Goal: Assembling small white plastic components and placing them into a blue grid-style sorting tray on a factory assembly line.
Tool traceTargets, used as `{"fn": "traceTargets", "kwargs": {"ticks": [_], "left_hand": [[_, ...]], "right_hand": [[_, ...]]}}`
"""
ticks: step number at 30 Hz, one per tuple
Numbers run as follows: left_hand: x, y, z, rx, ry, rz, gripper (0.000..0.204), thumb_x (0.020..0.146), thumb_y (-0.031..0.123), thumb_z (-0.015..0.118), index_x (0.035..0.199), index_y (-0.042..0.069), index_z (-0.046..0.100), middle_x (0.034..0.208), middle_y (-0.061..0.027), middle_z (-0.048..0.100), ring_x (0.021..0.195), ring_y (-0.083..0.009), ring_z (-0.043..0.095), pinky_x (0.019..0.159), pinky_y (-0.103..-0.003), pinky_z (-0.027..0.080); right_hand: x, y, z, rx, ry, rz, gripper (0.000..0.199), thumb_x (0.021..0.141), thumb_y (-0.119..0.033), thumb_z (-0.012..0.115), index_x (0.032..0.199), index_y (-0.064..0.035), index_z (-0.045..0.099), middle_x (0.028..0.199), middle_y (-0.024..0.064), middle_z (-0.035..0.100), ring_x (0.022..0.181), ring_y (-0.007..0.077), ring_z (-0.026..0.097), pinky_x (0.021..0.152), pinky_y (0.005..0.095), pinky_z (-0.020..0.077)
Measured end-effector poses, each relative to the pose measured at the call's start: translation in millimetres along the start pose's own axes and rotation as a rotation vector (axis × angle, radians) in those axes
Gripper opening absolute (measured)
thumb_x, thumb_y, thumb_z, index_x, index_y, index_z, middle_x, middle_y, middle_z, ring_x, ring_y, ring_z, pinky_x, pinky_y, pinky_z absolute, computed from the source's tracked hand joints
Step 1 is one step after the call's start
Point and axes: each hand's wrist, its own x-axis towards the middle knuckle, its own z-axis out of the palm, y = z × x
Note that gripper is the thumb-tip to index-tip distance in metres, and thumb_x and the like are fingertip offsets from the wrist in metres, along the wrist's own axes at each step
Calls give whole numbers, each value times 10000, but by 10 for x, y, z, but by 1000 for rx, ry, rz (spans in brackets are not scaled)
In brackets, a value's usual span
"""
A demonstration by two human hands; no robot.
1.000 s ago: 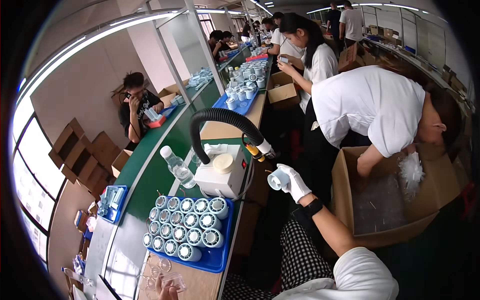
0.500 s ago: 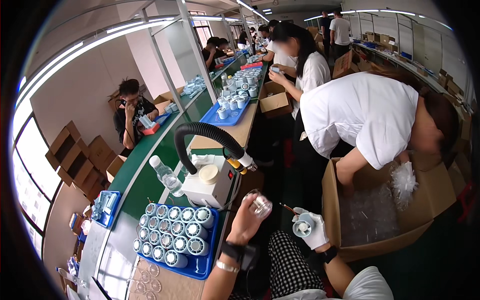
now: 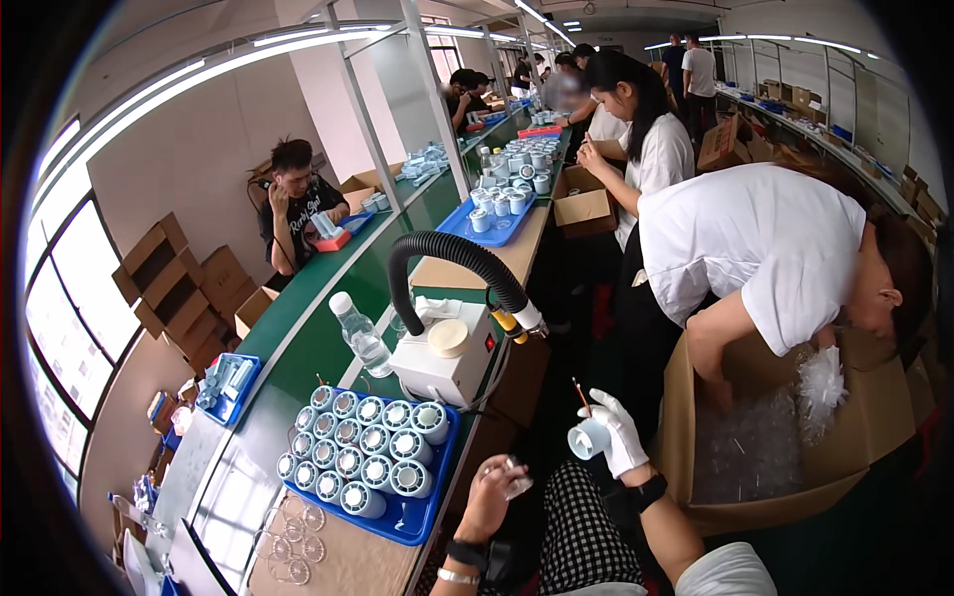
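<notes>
A small clear plastic cover (image 3: pixel 518 481) is pinched in the fingers of my bare left hand (image 3: pixel 484 505), low beside the bench edge. My right hand (image 3: pixel 623 443), in a white glove, grips a light blue round fan housing (image 3: pixel 586 440). The housing is tilted, with its open end facing left and a white part visible inside. Thin wires (image 3: pixel 580 393) stick up above it by the gloved fingers. The two hands are apart, over my checkered trousers. To their left, a blue tray (image 3: pixel 429 517) holds rows of similar round housings (image 3: pixel 349 463).
Several clear ring-shaped covers (image 3: pixel 296 541) lie beside the tray. Behind it stand a white machine (image 3: pixel 444 363) with a bent black hose (image 3: pixel 467 248) and a clear bottle (image 3: pixel 362 338). At right, a person in white leans into a large cardboard box (image 3: pixel 740 512). Other people work along the bench.
My left hand has come down toward my lap with the clear cover. In my right hand the fan housing has turned from facing up to facing left, its wires now upright. The view has shifted.
</notes>
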Motion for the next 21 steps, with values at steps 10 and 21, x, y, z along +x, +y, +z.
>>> {"fn": "traceTargets", "kwargs": {"ticks": [10, 21], "left_hand": [[-2057, -779, -923, -233, 287, -82, 493, 843, 385, 492, 1205, 56, 438, 1184, -104, 497, 1064, -245, 472, 860, -368, 400], [-1499, -505, -454, 17, 1, -94, 620, 764, 397, 590, 1215, 7, 421, 1267, -134, 422, 1110, -258, 457, 891, -382, 396]], "right_hand": [[878, -9, 469, -289, 206, -302, 775, 758, -12, 581, 1371, -32, 108, 1166, 131, 491, 803, 97, 556, 738, 221, 475], [577, 179, 420, -211, -304, -164, 826, 780, -28, 551, 1394, -121, 6, 1379, 196, 246, 751, 157, 596, 720, 288, 499]]}}
